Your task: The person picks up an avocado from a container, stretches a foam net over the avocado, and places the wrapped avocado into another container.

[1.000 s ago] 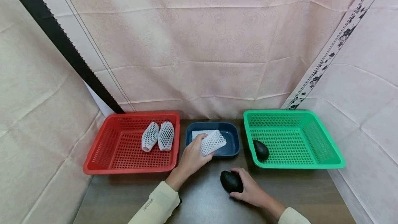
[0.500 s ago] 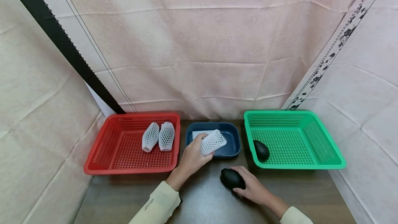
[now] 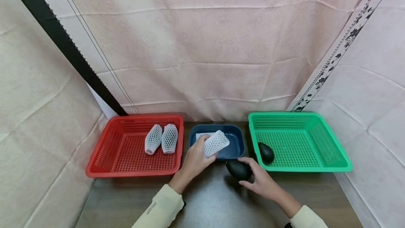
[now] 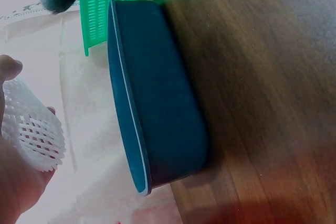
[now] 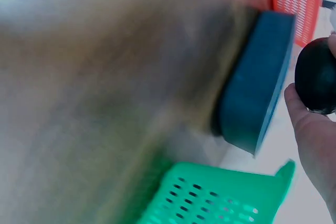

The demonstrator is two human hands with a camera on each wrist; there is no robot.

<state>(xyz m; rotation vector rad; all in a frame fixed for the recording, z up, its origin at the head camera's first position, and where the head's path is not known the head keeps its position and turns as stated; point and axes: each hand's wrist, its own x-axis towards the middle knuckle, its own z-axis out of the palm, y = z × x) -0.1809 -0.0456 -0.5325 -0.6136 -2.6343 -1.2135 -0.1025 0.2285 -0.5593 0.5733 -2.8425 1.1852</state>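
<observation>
My left hand [image 3: 197, 157] holds a white foam net sleeve [image 3: 216, 144] over the near side of the small blue tray [image 3: 236, 140]. The sleeve's open meshed end faces right, toward the other hand. In my right hand [image 3: 261, 180] is a dark avocado [image 3: 239, 170], gripped between thumb and fingers just in front of the tray, with its shadow on the table below. The right wrist view shows the same avocado [image 5: 316, 76] at the fingertips. More white net [image 3: 202, 135] lies in the tray, partly hidden behind the left hand.
At left stands a red basket [image 3: 107, 150] with two net-covered pieces [image 3: 161, 139] in it. A green basket [image 3: 303, 169] at right holds another dark avocado [image 3: 265, 152]. Behind the containers hangs a pale cloth [image 3: 196, 45]. The wooden table [image 3: 209, 203] extends toward me.
My right hand has lifted the avocado off the table and carried it forward, up near the tray's front edge. The left hand with the net sleeve has barely shifted.
</observation>
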